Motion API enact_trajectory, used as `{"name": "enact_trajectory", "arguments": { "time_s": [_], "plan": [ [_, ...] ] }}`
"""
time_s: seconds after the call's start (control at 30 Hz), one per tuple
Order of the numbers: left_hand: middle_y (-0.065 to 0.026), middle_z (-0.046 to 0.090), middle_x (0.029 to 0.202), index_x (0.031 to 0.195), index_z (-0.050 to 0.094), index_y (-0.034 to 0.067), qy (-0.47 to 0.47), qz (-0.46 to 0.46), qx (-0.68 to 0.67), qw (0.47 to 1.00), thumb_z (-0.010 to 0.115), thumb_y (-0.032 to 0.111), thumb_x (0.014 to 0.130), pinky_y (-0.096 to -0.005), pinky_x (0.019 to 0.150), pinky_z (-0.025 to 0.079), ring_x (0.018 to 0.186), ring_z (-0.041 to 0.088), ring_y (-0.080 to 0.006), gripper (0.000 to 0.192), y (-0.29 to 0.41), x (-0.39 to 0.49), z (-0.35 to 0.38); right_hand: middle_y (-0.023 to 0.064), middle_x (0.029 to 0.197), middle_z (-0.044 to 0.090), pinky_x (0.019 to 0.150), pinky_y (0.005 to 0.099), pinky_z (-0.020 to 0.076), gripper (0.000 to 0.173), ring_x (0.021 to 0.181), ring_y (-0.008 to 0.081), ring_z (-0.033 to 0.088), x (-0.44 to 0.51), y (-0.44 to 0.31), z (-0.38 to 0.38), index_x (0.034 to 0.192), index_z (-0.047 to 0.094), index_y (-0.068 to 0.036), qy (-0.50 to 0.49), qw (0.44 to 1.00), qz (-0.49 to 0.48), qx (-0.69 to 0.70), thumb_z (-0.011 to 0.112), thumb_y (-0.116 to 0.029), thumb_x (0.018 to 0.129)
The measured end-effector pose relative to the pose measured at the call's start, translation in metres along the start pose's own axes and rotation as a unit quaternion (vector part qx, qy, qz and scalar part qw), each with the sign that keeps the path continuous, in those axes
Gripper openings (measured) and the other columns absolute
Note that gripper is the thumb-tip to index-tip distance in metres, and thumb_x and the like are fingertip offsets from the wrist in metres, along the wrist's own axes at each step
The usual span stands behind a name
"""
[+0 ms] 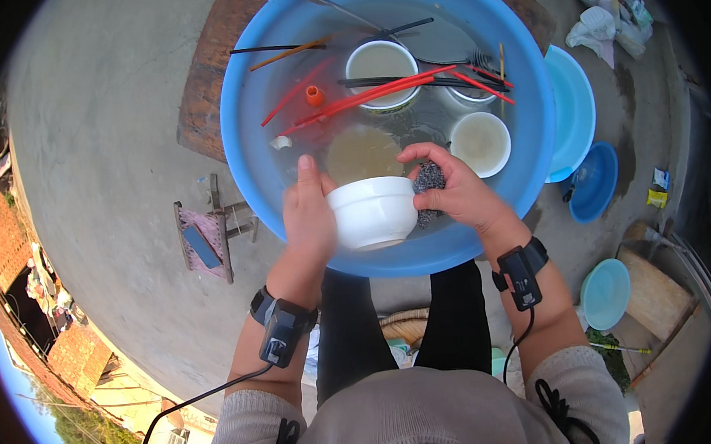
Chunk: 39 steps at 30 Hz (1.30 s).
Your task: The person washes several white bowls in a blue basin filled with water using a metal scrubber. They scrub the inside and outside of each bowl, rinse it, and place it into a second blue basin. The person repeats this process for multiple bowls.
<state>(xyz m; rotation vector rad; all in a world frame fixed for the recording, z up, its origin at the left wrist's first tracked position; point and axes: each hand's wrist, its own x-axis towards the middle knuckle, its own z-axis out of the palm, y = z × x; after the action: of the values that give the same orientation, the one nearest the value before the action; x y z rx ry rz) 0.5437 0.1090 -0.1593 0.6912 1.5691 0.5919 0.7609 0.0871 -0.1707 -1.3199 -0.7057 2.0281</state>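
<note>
A white bowl is held tilted on its side over the near part of a big blue plastic basin. My left hand grips the bowl's left side, thumb up. My right hand holds a grey steel-wool scourer against the bowl's right side. Cloudy water fills the basin. In it stand a white bowl with a patterned outside and a plain white bowl, with another bowl partly hidden under chopsticks. Red chopsticks and black chopsticks lie across them. A long-handled metal utensil leans over the far rim.
The basin rests on a wooden board. At right are a light-blue basin, a smaller blue basin, a pale green basin and plastic bags. A small stool with a phone stands at left.
</note>
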Motion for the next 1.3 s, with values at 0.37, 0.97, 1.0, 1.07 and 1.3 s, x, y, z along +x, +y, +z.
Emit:
{"name": "enact_trajectory", "arguments": {
  "time_s": [0.37, 0.97, 1.0, 1.07, 1.3],
  "plan": [
    [-0.0053, 0.057, 0.060, 0.061, 0.055, 0.005, 0.024, -0.007, 0.051, 0.998, 0.037, 0.044, 0.103, -0.0335, 0.058, 0.046, 0.057, 0.054, -0.0158, 0.061, -0.010, 0.001, 0.005, 0.0051, 0.108, 0.060, 0.087, 0.0283, 0.0472, 0.047, 0.098, 0.0130, 0.057, 0.007, 0.003, 0.001, 0.120, 0.056, -0.007, -0.029, 0.997, -0.044, -0.050, 0.073, -0.009, 0.076],
    [-0.0074, 0.059, 0.069, 0.076, 0.063, -0.004, 0.107, 0.021, 0.135, 0.985, 0.044, 0.047, 0.102, -0.0329, 0.059, 0.043, 0.065, 0.051, -0.0137, 0.060, -0.035, 0.014, 0.012, 0.0147, 0.110, 0.058, 0.091, 0.0350, 0.0473, 0.045, 0.099, 0.0292, 0.060, 0.015, 0.037, 0.036, 0.119, 0.057, -0.004, 0.236, 0.951, -0.168, -0.112, 0.074, -0.006, 0.078],
    [-0.0112, 0.061, 0.067, 0.077, 0.064, -0.004, 0.110, 0.030, 0.144, 0.983, 0.043, 0.047, 0.102, -0.0365, 0.060, 0.044, 0.064, 0.054, -0.0168, 0.061, -0.035, 0.014, 0.016, 0.0131, 0.109, 0.058, 0.089, 0.0327, 0.0476, 0.040, 0.098, 0.0279, 0.059, 0.007, 0.032, 0.039, 0.116, 0.059, -0.003, 0.192, 0.938, -0.233, -0.169, 0.074, -0.005, 0.079],
    [-0.0171, 0.062, 0.067, 0.078, 0.066, -0.004, 0.113, 0.048, 0.178, 0.976, 0.041, 0.046, 0.102, -0.0409, 0.061, 0.045, 0.062, 0.058, -0.0232, 0.061, -0.036, 0.012, 0.023, 0.0115, 0.102, 0.059, 0.086, 0.0338, 0.0478, 0.031, 0.096, 0.0270, 0.059, 0.005, 0.028, 0.046, 0.109, 0.062, -0.004, 0.161, 0.905, -0.277, -0.279, 0.073, -0.007, 0.080],
    [-0.0238, 0.061, 0.069, 0.078, 0.065, -0.004, 0.154, 0.108, 0.183, 0.965, 0.041, 0.038, 0.103, -0.0441, 0.061, 0.045, 0.060, 0.057, -0.0358, 0.054, -0.042, 0.003, 0.042, 0.0107, 0.097, 0.058, 0.080, 0.0334, 0.0476, 0.010, 0.089, 0.0256, 0.058, 0.025, 0.031, 0.046, 0.091, 0.064, -0.003, 0.296, 0.915, -0.184, -0.205, 0.068, -0.006, 0.082]
  ]
}}
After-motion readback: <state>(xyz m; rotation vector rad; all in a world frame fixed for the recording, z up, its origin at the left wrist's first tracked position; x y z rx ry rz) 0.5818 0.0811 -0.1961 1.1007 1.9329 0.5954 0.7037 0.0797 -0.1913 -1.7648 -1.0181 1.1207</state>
